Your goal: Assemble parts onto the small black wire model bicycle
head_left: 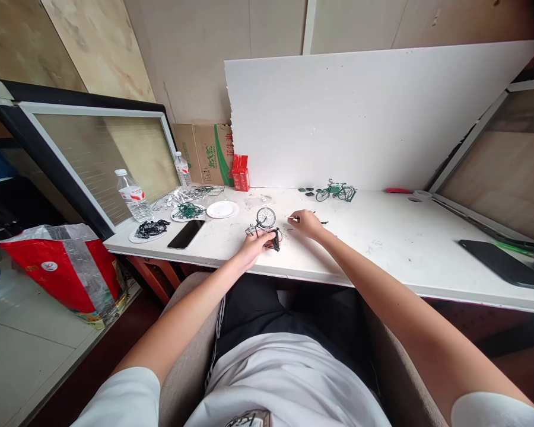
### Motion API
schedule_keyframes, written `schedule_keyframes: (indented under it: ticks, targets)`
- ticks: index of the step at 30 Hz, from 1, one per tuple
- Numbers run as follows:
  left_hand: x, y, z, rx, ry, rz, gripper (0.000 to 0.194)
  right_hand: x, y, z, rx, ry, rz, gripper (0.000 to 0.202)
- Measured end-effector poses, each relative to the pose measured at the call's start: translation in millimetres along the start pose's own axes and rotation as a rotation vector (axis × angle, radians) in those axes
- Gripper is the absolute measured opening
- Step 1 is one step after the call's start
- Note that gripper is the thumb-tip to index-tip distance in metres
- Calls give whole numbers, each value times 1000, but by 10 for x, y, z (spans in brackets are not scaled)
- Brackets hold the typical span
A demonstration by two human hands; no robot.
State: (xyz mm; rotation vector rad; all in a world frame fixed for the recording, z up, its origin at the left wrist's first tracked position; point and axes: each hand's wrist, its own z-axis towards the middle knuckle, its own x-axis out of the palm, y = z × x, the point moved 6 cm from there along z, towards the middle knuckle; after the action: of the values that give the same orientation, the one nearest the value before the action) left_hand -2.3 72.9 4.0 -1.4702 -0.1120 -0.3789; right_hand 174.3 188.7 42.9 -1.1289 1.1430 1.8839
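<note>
My left hand (251, 249) is closed around a small black model bicycle (266, 217), whose spoked wheel points up and away from me. Just right of it, my right hand (306, 224) pinches a small thin piece with a pale tip (292, 219); its kind is too small to make out. Small dark parts (324, 222) lie on the table beside the right fingers. Farther back stands a green model bicycle (337, 191), with a few small dark green pieces (309, 191) to its left.
On the left of the white table (382, 249) are plates of black parts (151, 229) and green parts (189, 210), a white plate (222, 209), a phone (186, 233) and water bottles (134, 196). A red box (241, 173) stands behind. A black device (507, 264) lies at right.
</note>
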Motion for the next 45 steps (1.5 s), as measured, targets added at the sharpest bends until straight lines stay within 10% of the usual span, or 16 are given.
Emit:
schedule_keyframes:
  ticks: [23,34,45]
  targets:
    - [40,-57,-41,-9,-18,-32,31,157,180,75,-99,85,-192,29]
    - [-8,-37,-47,-18,-40,25,30,-391,-241,-427,4,-315,752,50]
    - [5,-44,-39,4,-2,49,30,-465,617,-736,-306,-168,723,39]
